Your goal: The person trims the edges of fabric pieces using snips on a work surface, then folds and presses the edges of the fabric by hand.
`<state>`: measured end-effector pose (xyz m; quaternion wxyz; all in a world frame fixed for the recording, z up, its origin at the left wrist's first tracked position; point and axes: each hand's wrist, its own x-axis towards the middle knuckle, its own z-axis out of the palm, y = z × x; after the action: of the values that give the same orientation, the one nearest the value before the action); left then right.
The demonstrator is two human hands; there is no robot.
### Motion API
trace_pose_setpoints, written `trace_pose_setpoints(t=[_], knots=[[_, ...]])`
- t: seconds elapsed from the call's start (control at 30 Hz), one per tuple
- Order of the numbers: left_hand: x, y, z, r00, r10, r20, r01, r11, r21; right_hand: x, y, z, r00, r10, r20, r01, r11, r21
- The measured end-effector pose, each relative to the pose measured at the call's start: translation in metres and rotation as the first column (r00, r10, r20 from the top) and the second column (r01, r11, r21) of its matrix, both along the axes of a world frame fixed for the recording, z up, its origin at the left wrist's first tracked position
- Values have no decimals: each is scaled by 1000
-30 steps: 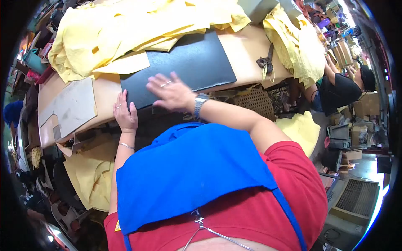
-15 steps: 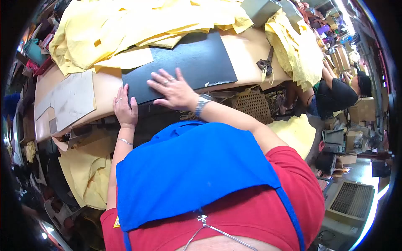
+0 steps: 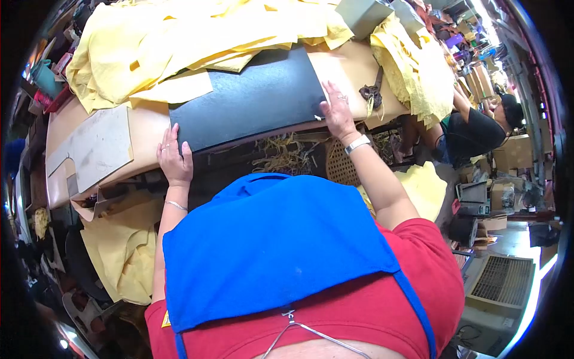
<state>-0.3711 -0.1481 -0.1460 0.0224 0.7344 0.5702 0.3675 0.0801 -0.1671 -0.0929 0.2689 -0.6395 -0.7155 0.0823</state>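
Note:
A flat black board (image 3: 251,96) lies on the tan work table (image 3: 152,119), its far edge partly covered by yellow sheets (image 3: 197,42). My left hand (image 3: 174,157) rests at the board's near left corner, fingers stretched out and holding nothing. At the right edge of the board is my right hand (image 3: 339,112), flat with its fingers extended; nothing is in it. A small whitish scrap (image 3: 318,118) sits by the board's near right corner, close to my right hand.
A grey template board (image 3: 95,146) with a cut-out lies at left. To the right are a dark tool (image 3: 372,94) with yellowish strands and a yellow sheet stack (image 3: 412,72). Another person (image 3: 475,131) is at the far right. Below the table stands a woven basket (image 3: 344,164).
My right hand has moved right, from over the black board to its right edge. My left hand stays at the left corner.

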Motion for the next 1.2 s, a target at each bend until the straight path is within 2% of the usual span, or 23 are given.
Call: trace_pose_setpoints(t=[0.07, 0.13, 0.23, 0.27, 0.33, 0.4, 0.47, 0.57, 0.67, 0.77, 0.87, 0.97, 1.0, 1.03, 1.07, 1.1, 1.13, 1.2], knots=[[-1, 0, -1, 1000, 12, -6, -12, 1000, -4, -28, -6, 2, 985, 91, 145, -96, 995, 29], [1, 2, 0, 1000, 2, -3, -2, 1000, -7, -73, -17, 5, 915, 176, 364, -168, 984, -53], [-1, 2, 0, 1000, -11, 2, 11, 1000, -8, -79, -20, -4, 852, 105, 513, -94, 994, -48], [-2, 2, 0, 1000, -8, -2, 8, 1000, -9, -69, -21, 2, 841, 74, 537, -3, 991, -132], [-1, 1, 1, 1000, -5, -5, 5, 1000, -13, -41, -27, 0, 845, -59, 531, 149, 981, -128], [0, 1, 2, 1000, -6, 7, 7, 1000, -18, -11, -41, -2, 937, -125, 325, 168, 980, -108], [0, 0, 1, 1000, -4, 12, 4, 1000, -20, 2, -53, 2, 998, -42, 57, 36, 995, 97], [-2, 0, 0, 1000, -10, 8, 10, 1000, -11, 7, -62, -5, 995, -36, -94, 39, 999, 36], [-1, 2, 0, 1000, -20, 12, 20, 1000, -6, -7, -56, -2, 971, -63, -231, 100, 983, 153], [-2, 1, 0, 1000, -24, 10, 24, 1000, -14, -5, -51, 13, 995, 9, -99, 5, 991, 132], [-1, 0, 2, 999, -33, 10, 33, 999, -21, 13, -71, 18, 999, 21, -49, -22, 999, -23], [-2, 1, 8, 998, -51, 22, 51, 999, -10, 51, -111, -11, 995, 85, 48, -78, 988, -134], [-3, 1, 8, 997, -66, 38, 67, 998, -23, 77, -129, -34, 978, 88, 189, -25, 950, -311], [-3, 0, 12, 997, -63, 40, 65, 997, -51, 90, -145, -47, 961, 26, 274, 103, 889, -446], [-2, -1, 13, 996, -61, 60, 64, 997, -52, 98, -156, -57, 943, -63, 328, 229, 837, -497], [-3, 0, 10, 999, -48, 23, 49, 998, -48, 86, -161, -43, 922, -147, 358, 326, 793, -515], [-2, -2, 14, 997, -63, 51, 66, 995, -72, 77, -160, -29, 926, -200, 322, 344, 799, -494], [-2, -5, 14, 998, -50, 26, 52, 995, -83, 86, -158, -39, 881, -287, 376, 432, 813, -391]])
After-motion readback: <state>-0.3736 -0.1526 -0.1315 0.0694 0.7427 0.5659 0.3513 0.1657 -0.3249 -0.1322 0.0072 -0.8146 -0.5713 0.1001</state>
